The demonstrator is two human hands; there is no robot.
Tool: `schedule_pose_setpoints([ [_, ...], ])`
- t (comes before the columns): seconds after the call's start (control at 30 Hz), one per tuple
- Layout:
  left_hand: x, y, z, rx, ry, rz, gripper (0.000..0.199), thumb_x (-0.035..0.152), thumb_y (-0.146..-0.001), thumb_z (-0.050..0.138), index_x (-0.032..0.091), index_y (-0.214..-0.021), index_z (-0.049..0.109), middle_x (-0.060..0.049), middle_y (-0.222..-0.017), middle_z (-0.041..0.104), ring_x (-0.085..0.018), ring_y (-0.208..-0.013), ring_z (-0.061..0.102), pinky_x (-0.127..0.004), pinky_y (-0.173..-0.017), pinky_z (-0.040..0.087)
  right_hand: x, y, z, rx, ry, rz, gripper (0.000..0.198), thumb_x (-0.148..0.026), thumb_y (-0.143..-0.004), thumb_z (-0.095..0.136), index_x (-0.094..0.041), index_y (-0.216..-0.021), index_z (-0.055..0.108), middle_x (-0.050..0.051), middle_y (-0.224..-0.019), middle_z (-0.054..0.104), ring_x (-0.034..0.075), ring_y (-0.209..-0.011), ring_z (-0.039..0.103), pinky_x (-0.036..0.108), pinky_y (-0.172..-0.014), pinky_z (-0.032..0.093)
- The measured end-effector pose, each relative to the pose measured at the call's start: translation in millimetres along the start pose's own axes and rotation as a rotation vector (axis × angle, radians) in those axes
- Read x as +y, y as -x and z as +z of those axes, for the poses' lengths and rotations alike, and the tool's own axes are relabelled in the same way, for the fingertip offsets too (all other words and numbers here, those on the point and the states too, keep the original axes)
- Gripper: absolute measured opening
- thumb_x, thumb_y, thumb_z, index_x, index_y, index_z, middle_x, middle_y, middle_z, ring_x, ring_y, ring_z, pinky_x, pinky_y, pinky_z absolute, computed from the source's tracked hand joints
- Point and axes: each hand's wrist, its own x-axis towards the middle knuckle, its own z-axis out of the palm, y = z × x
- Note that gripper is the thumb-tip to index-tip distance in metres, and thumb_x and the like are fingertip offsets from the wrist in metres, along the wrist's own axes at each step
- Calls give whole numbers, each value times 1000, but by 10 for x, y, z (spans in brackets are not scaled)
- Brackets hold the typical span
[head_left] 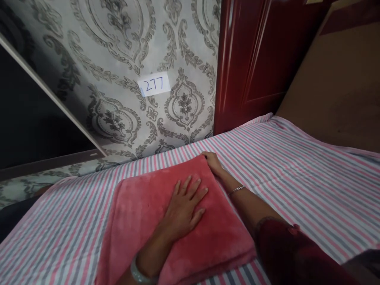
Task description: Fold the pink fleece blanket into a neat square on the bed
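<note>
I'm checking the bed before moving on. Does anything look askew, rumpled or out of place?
Nothing stands out. The folded pink blanket lies flat on the striped sheet, the left hand spread on it and the right hand at its far corner.

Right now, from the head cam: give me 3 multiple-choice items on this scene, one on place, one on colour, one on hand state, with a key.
1. Where does the folded blanket lie?
A. on the striped sheet
B. on the floor
C. on a chair

2. What colour is the blanket?
A. blue
B. coral pink
C. white

3. How is the left hand?
A. fist around a cup
B. lifted in the air
C. flat, fingers spread, on the blanket

Key:
1 A, stripes show all around it.
2 B, its plush face is coral pink.
3 C, palm rests down; the right hand is at the far corner.
</note>
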Motion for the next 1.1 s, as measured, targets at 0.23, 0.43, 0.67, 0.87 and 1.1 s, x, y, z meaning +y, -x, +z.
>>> schedule_pose_setpoints([
  [0.23,6,-4,12,6,5,-1,55,44,-102,46,37,-156,40,-3,-169,28,-34,-156,19,-67,-122,20,-3,14,-17,57,59,14,17,-15,-73,58,-21,-75,74,4,-81,74,22,-83,63,28,-78,45],
  [0.43,27,-15,5,-1,14,-9,55,45,-101,48,37,-155,43,-2,-167,33,-36,-155,21,-68,-122,21,2,47,-54,105,-34,77,27,-19,-81,52,-17,-94,76,6,-81,75,19,-79,68,28,-77,53],
  [0.67,26,-14,-11,26,45,-20,57,47,-98,52,35,-154,45,-4,-167,33,-36,-154,25,-65,-123,21,-261,355,-251,190,2,39,43,-30,-93,48,-18,-128,68,13,-132,68,25,-125,62,43,-111,45],
  [0.87,31,8,25,253,174,-90,53,33,-95,52,19,-146,54,-13,-156,49,-27,-144,45,-51,-124,30,-804,602,-113,-4,243,-212,51,-32,-100,38,-21,-145,58,4,-150,57,22,-142,48,39,-122,33],
  [1.1,-109,74,-412,233,42,-432,49,28,-99,42,10,-144,51,-20,-151,52,-31,-143,46,-49,-121,33,-976,694,270,-156,515,-152,50,-29,-98,47,-16,-145,57,16,-150,55,31,-143,45,48,-121,29],
])
